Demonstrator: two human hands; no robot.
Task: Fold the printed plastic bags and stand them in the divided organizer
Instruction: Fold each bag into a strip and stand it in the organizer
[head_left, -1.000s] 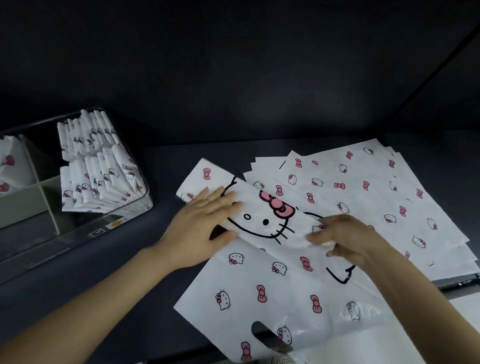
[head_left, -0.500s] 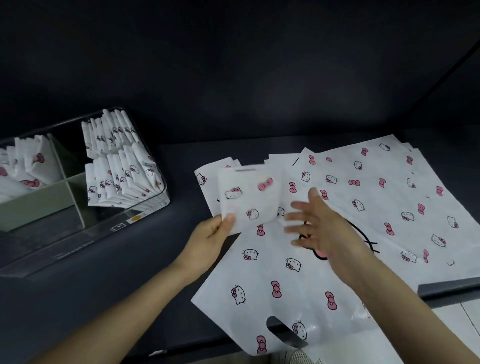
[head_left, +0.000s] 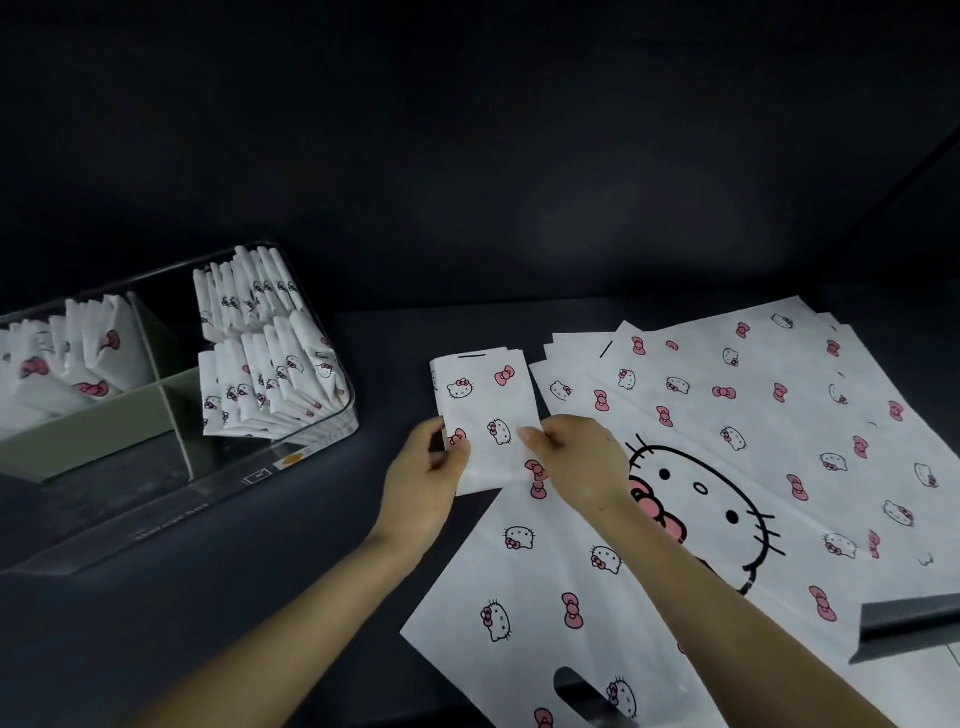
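You are at the end of the fold on one bag and about to stow it. The small white plastic bag printed with cat faces and pink bows (head_left: 485, 400) is already folded into a compact upright rectangle. You hold it between both hands, above the dark desk (head_left: 260, 597) and just left of the fanned pile of flat printed bags (head_left: 753, 395). Your left hand (head_left: 428, 470) grips its lower left edge, thumb on the front face. The fingers (head_left: 535, 435) of your right hand (head_left: 579, 457) pinch its right edge, so both hands are closed on the same packet and neither is free. The clear plastic organizer with sage-green dividers (head_left: 104, 431) sits well apart to the left. Rows of folded bags (head_left: 270, 364) already stand on edge in its right-hand section, with more in the far left one. The next move looks like a carry to the left. Let the right hand go, keep the left thumb firm so the slippery layers do not spring open, and lower the packet on edge beside the standing ones. The right section looks tightly packed, so you may need to part the row or pick a section with room. The top flat bag with the large cat face (head_left: 571, 587) lies under your right wrist, ready to be folded after that.
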